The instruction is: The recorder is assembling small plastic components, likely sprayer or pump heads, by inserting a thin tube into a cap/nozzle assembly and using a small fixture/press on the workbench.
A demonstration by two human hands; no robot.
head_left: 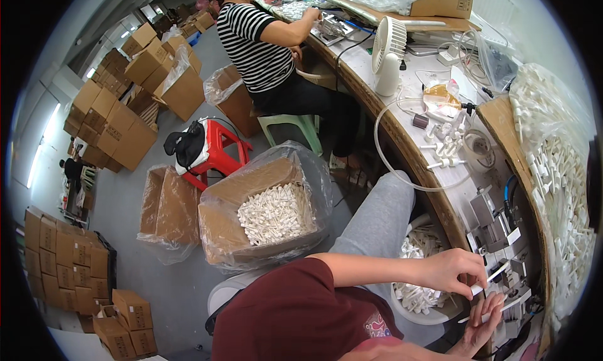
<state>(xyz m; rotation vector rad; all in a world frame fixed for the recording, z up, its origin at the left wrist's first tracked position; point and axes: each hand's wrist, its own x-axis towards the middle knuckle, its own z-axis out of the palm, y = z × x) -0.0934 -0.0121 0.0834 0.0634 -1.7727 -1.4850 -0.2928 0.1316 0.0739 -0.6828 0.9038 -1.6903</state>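
Note:
My left hand reaches to the workbench and pinches a thin white plastic piece at its fingertips. Just below it, my right hand holds another long white plastic piece. Both hands are close to a small metal fixture at the bench edge. A white tub with several white plastic parts sits under my hands, by my grey-trousered leg.
A bag-lined cardboard box of white parts stands on the floor to the left. A heap of white parts covers the bench at right. A white fan and tubing stand further along. A person in a striped shirt works beyond; a red stool and stacked cartons fill the floor.

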